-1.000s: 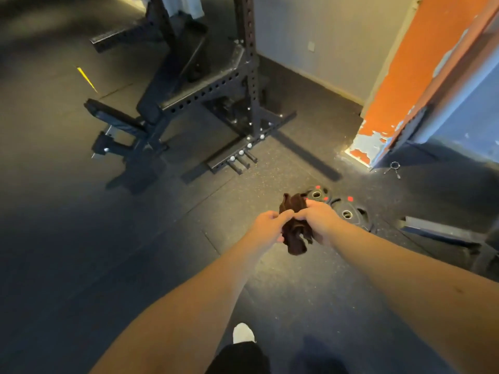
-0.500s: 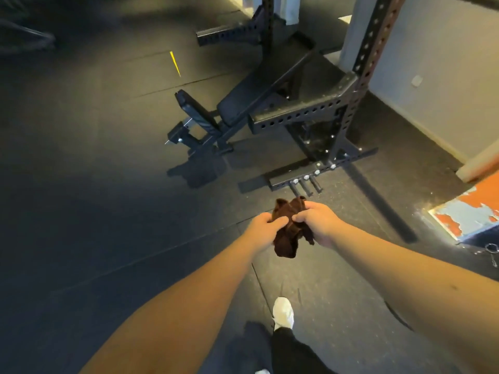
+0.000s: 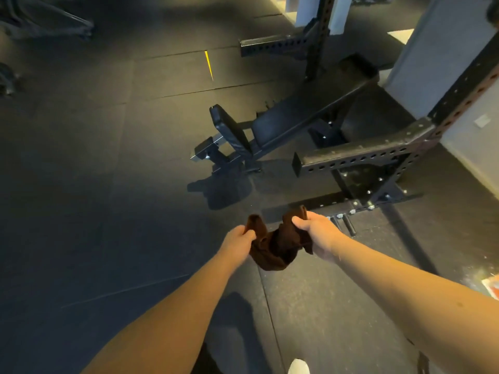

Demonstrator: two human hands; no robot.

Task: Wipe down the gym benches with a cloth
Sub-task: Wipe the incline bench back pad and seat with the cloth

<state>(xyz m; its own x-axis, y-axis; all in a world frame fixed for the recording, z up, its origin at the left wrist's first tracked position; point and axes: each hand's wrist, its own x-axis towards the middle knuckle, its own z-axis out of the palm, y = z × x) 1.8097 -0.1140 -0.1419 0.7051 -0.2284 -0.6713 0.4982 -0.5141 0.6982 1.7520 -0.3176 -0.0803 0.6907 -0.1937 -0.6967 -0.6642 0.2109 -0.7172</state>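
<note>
Your hands have drawn apart: half a second ago they were bunched together on the brown cloth (image 3: 272, 249), and now the left hand (image 3: 239, 240) pinches one end while the right hand (image 3: 317, 236) clenches the other, so the cloth sags in a loop between them, in the air above the floor (image 3: 108, 184). The adjustable bench (image 3: 283, 122) has also come closer and nearer the middle of your view. It is still well apart from the cloth, so I judge you are opening the cloth on the approach and no wiping has begun.

Counted from the head view: two hands, one cloth, one bench plainly seen, one power rack (image 3: 378, 155) just beside it, one white shoe (image 3: 298, 367) at the bottom edge. Dark equipment sits at top left, but it is too dim to tell whether it includes a second bench.
</note>
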